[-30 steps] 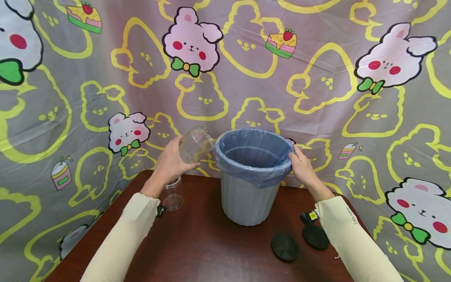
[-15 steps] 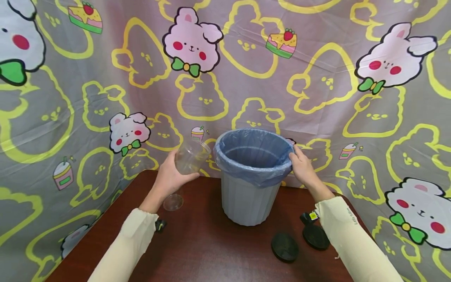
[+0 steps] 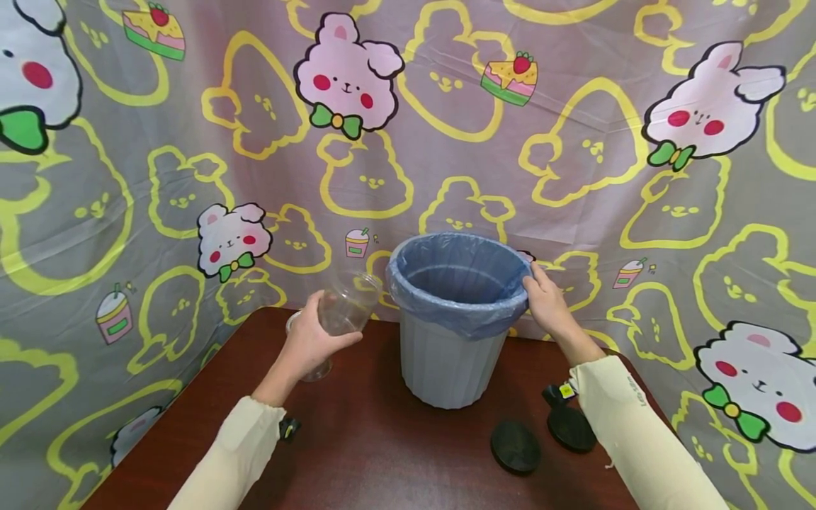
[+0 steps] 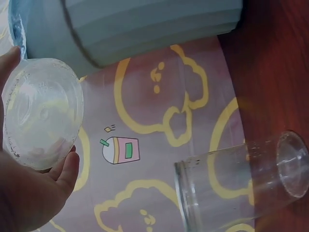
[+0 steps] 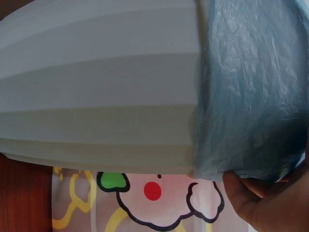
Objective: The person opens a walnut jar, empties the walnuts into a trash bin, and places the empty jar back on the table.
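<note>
My left hand [image 3: 312, 340] grips a clear plastic jar [image 3: 347, 304], lidless and tilted with its mouth up and to the right, just left of the bin. The jar's round base [image 4: 43, 113] faces the camera in the left wrist view. A second clear jar [image 4: 227, 181] stands upright on the table, largely hidden behind my left hand in the head view. My right hand [image 3: 547, 301] pinches the rim of a grey trash bin [image 3: 449, 368]. A blue bin liner [image 5: 256, 92] is folded over that rim, and my thumb presses on it.
Two round black lids [image 3: 515, 446] lie on the dark wooden table [image 3: 382, 453], front right of the bin; one is partly beside my right sleeve. A patterned curtain [image 3: 446, 156] hangs close behind the bin and jars.
My left hand has lowered the jar away from the bin's rim, and the jar has turned more upright. The right hand and the bin have stayed in place.
</note>
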Motion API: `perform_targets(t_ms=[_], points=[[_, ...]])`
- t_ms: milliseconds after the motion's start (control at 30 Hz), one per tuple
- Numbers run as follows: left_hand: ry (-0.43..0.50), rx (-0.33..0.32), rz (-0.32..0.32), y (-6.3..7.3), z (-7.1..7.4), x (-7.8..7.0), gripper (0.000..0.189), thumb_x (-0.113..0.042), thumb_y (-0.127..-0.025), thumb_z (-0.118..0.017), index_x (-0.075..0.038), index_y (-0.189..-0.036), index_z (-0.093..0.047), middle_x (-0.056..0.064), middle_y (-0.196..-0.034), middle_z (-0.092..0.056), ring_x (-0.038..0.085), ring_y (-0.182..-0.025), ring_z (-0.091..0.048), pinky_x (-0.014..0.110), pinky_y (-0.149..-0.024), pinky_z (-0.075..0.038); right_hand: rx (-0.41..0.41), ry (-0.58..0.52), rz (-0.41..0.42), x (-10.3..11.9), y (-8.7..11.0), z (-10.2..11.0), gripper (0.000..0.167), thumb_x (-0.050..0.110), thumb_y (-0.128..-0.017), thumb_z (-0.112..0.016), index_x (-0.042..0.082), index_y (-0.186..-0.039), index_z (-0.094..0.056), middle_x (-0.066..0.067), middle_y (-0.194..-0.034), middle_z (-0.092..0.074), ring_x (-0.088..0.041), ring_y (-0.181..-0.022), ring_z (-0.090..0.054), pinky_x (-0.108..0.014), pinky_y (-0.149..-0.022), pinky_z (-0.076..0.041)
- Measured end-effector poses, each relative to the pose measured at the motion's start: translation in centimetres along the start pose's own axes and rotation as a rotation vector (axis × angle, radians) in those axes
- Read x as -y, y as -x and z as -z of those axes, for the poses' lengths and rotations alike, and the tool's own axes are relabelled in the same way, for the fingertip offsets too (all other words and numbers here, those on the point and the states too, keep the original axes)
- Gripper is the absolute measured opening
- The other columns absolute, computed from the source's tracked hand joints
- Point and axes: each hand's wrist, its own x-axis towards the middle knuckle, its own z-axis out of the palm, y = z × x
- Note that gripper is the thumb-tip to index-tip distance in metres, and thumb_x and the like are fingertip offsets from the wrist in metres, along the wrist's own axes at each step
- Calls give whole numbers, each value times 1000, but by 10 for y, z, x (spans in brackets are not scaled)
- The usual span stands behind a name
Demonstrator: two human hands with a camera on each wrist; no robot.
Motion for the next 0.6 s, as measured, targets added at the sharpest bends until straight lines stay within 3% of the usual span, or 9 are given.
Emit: perform_targets(t_ms=[367,600], points=[[54,45,-30,10,-9,10,96,-44,-62,-86,-11,-137,-35,10,-128,-51,28,-113,-50,51,-92,-41,-4,3,0,1,0,0,59,34,-102,-22,5,-151,-3,-15,-156,-1,-33,-141,-1,-50,-111,-6],[51,52,-43,17,-17,18,96,-43,-62,-87,-5,-135,-37,13,-127,-50,29,-113,-49,50,-91,-42,-31,8,15,3,0,-1,58,30,-102,-24,4,-150,-7,-17,-155,-4,-36,-141,-4,-48,-111,-7]])
